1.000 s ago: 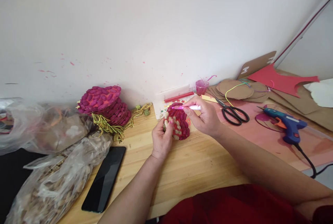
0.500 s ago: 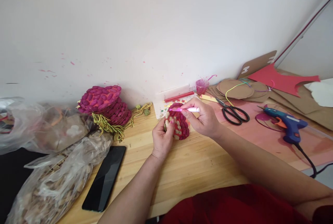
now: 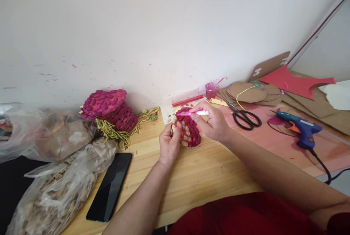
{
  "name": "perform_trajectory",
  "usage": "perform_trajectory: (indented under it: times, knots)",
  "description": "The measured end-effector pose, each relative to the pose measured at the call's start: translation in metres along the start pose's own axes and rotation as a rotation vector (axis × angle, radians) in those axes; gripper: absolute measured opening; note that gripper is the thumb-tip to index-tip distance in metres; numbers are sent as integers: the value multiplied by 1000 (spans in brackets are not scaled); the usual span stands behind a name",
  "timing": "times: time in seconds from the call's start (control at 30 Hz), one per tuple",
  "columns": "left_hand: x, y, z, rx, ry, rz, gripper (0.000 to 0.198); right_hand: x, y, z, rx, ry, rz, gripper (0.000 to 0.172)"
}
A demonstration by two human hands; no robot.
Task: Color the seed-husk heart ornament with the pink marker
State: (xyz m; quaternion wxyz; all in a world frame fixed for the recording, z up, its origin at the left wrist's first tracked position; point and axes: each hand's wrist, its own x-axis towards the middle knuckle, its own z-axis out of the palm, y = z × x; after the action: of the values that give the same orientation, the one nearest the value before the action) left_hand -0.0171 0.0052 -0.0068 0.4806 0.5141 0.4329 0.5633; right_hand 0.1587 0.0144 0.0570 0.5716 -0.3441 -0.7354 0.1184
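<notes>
My left hand (image 3: 169, 142) is closed on the left edge of a round disc (image 3: 187, 131) studded with shell-like pieces. Some pieces are pale and bare; those along its top and right are magenta. My right hand (image 3: 210, 122) pinches a slim pen-like tool (image 3: 201, 113), white at the back and pink toward the front, a brush or a marker. Its tip reaches the disc's upper left part, too small to tell if it touches. Behind the disc lies a white sheet (image 3: 165, 113) with small coloured stars.
Left stand a stack of magenta discs (image 3: 106, 105) with yellow-green tassels, plastic bags (image 3: 62, 176) and a black phone (image 3: 109, 187). To the right are a magenta-stained cup (image 3: 211, 90), black scissors (image 3: 246, 118), cardboard circles (image 3: 244, 92), red sheet (image 3: 295, 80) and a blue glue gun (image 3: 303, 129).
The disc has turned slightly, so more of its face shows. My right hand and the pen-like tool have shifted a little to the left. Both grips stay the same.
</notes>
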Motion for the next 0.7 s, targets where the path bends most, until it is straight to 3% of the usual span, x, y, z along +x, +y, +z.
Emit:
perform_trajectory:
  times: [0.13,0.4,0.7]
  knots:
    - [1,0,0,-55,2,-37,36,0,0,0,-29,11,8,8]
    - [1,-2,-1,-31,-5,-23,36,-4,1,6,-87,-51,-134,2]
    - [1,1,0,-85,4,-45,36,-1,1,2,-78,-29,-113,2]
